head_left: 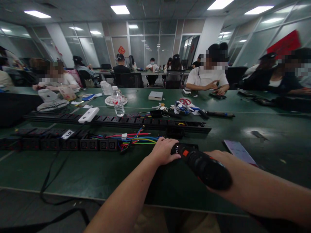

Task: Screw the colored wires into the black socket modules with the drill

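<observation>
My right hand (216, 157) is wrapped round a black cordless drill (206, 166) with orange marks, its nose pointing away and left. The tool body hides most of those fingers. My left hand (166, 150) is closed beside the drill's nose, thumb stretched toward it; what its fingers grip is hidden. Just past the nose, a black part (193, 146) shows. Red, blue and yellow-green wires (143, 139) run from an open black power strip (89, 144) toward my left hand. A second, longer strip (131, 120) lies behind it.
A water bottle (119, 103), a white adapter (88, 115), a white box (155, 95) and red-handled scissors (185, 101) stand or lie farther back. A phone-like slab (239, 152) is at right. A black strap (48, 178) hangs over the front edge. Several people sit beyond.
</observation>
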Action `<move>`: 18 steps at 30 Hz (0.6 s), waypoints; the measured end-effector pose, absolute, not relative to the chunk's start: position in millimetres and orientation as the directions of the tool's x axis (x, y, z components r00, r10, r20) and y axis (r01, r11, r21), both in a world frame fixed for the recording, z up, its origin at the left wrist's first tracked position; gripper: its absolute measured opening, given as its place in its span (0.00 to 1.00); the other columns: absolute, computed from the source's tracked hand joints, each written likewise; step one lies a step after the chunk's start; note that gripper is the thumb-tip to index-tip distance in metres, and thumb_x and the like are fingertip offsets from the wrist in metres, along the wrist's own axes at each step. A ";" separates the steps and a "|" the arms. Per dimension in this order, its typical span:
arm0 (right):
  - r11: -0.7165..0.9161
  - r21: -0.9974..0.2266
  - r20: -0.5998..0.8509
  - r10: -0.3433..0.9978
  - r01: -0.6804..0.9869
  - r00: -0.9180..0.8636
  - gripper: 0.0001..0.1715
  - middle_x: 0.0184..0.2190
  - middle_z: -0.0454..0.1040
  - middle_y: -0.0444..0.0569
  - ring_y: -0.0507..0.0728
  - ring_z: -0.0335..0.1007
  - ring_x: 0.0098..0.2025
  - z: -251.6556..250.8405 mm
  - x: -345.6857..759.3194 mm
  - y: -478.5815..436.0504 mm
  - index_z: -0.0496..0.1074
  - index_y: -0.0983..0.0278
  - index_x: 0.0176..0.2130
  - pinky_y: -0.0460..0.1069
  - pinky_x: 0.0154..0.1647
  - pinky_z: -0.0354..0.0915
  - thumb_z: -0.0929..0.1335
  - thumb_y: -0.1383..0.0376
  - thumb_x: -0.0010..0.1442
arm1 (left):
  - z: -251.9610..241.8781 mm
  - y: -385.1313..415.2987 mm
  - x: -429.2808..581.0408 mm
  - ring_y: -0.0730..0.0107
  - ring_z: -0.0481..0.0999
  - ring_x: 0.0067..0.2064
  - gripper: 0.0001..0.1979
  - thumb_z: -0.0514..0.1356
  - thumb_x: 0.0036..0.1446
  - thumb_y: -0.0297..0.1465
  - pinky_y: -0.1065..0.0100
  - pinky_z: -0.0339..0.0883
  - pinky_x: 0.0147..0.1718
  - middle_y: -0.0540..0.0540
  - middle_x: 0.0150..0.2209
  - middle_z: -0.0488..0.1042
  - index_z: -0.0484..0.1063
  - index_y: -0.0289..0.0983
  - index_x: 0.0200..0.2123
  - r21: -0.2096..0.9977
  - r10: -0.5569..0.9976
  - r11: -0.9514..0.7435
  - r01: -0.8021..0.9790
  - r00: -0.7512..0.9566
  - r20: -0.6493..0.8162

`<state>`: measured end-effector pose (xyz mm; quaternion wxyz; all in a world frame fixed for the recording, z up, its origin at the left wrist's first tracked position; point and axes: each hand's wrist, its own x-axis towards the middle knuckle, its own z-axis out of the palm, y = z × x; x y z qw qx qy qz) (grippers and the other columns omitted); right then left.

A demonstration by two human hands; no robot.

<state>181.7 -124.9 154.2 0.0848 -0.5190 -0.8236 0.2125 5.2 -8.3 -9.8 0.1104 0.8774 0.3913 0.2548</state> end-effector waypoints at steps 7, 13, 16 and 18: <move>0.296 -0.376 -0.211 0.896 0.878 -0.392 0.10 0.28 0.78 0.44 0.56 0.76 0.30 173.6 176.7 -118.0 0.73 0.64 0.28 0.45 0.28 0.67 0.67 0.77 0.51 | -11.0 -7.5 4.8 0.59 0.73 0.53 0.20 0.63 0.56 0.36 0.57 0.56 0.55 0.45 0.53 0.75 0.67 0.41 0.51 0.391 0.732 -0.681 0.619 0.573 0.369; 0.356 -0.440 -0.201 0.856 0.825 -0.476 0.10 0.28 0.78 0.41 0.55 0.75 0.30 168.4 179.2 -117.8 0.73 0.62 0.30 0.45 0.29 0.69 0.67 0.76 0.52 | -11.8 -6.7 4.8 0.59 0.73 0.53 0.20 0.62 0.56 0.35 0.57 0.55 0.55 0.45 0.53 0.75 0.67 0.41 0.52 0.388 0.733 -0.680 0.622 0.573 0.367; 0.360 -0.417 -0.192 0.863 0.835 -0.468 0.11 0.30 0.78 0.42 0.55 0.76 0.31 172.2 179.2 -119.6 0.74 0.62 0.31 0.45 0.30 0.69 0.67 0.77 0.52 | -11.0 -7.0 4.7 0.58 0.72 0.55 0.20 0.62 0.56 0.35 0.56 0.55 0.56 0.44 0.55 0.74 0.67 0.41 0.53 0.389 0.741 -0.672 0.630 0.576 0.346; 0.342 -0.401 -0.229 0.861 0.850 -0.455 0.11 0.31 0.78 0.44 0.56 0.76 0.33 175.2 178.3 -120.8 0.74 0.63 0.31 0.46 0.31 0.68 0.67 0.78 0.52 | -10.8 -7.0 4.9 0.58 0.72 0.54 0.20 0.62 0.56 0.35 0.56 0.55 0.56 0.44 0.55 0.74 0.67 0.41 0.52 0.396 0.743 -0.670 0.628 0.573 0.346</move>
